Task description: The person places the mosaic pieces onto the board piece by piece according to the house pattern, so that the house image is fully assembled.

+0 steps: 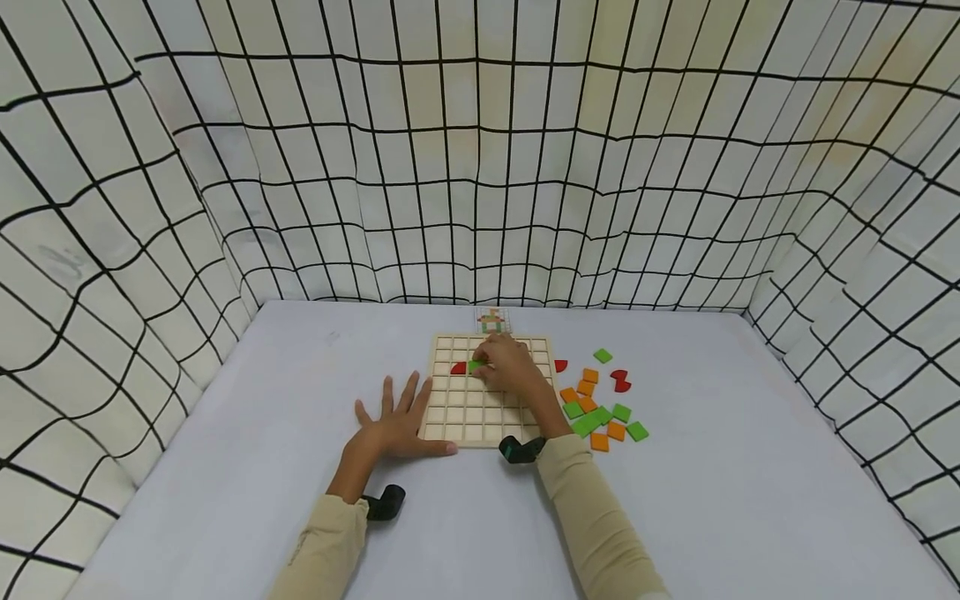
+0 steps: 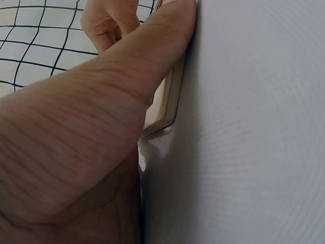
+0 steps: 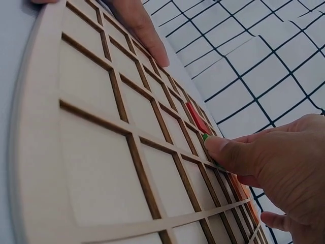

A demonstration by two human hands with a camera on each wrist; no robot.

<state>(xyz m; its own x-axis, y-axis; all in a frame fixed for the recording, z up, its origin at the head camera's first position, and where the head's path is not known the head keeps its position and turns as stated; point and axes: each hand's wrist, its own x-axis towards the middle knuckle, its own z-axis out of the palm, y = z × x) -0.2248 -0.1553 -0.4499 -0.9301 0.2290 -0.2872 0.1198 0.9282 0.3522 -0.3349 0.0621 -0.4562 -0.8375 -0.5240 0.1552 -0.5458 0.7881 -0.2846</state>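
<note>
A wooden grid board [image 1: 455, 417] lies on the white table with square cells. My right hand [image 1: 510, 367] reaches over its upper middle and pinches a green tile [image 1: 473, 366] between thumb and fingers. Just left of that tile, a red quarter-round piece [image 1: 458, 368] sits in a cell; the right wrist view shows the red piece [image 3: 198, 118] beside the barely visible green edge [image 3: 205, 136]. My left hand [image 1: 397, 427] rests with fingers spread at the board's lower left corner, thumb along the near edge and fingertips by the left side.
Right of the board lie loose orange tiles [image 1: 590, 376], green tiles [image 1: 637, 431] and red pieces [image 1: 620, 381]. Another red piece [image 1: 561, 366] is near the board's right edge. A small pattern card [image 1: 492, 321] lies behind the board. Black-lined netting [image 1: 480, 167] encloses the table's back and sides.
</note>
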